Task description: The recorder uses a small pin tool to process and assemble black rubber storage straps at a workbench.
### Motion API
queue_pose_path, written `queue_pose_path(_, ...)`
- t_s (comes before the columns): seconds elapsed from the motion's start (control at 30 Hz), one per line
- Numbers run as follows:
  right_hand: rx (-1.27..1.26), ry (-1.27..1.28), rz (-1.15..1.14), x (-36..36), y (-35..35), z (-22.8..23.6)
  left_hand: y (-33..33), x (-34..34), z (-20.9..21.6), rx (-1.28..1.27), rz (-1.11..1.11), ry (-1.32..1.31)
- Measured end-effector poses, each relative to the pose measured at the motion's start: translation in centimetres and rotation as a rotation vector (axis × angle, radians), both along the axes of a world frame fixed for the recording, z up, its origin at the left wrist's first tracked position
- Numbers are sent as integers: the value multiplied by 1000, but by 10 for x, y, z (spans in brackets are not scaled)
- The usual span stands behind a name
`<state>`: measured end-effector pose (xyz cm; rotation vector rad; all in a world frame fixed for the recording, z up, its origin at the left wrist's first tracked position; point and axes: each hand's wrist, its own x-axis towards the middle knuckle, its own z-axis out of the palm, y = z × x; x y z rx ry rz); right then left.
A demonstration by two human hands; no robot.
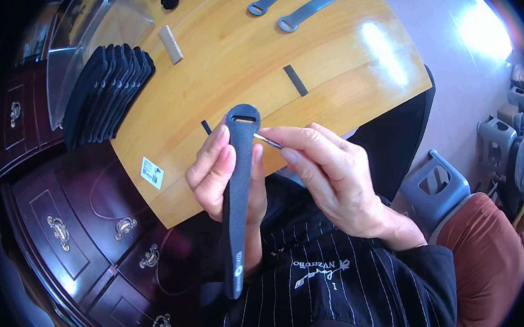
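My left hand (pixel 217 176) holds a long dark grey fabric strap (pixel 237 186) upright over my lap, its slotted rounded end at the top. My right hand (pixel 326 176) pinches a thin metal tool (pixel 269 141) whose tip touches the strap's right edge just below the slot. The strap's lower end hangs down past my wrist.
A yellow wooden tabletop (pixel 232 61) lies ahead with a stack of dark pads (pixel 103 93), a grey strip (pixel 171 44), a short black strip (pixel 295 80), several grey slotted straps (pixel 293 14) and a white label (pixel 152 173). Dark wooden drawers (pixel 80 231) stand left, a grey stool (pixel 435 184) right.
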<state>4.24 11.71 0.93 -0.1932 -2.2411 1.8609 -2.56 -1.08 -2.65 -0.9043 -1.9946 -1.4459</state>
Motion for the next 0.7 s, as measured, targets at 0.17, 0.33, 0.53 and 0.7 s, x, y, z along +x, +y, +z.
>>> queue_pose_path(0.17, 219, -50, -36, -6, -9, 5, -8, -5, 3, -196, 110, 129)
queue_pose_path(0.33, -503, -196, 29, -9, -11, 1, -5, -7, -1, -143, 121, 128)
queue_pose_path(0.53, 29, -55, -45, -12, -8, -8, -6, -12, 1, -209, 118, 147)
queue_pose_path(0.7, 146, 62, -134, -17, -12, -16, -1, -11, 0, -205, 127, 151)
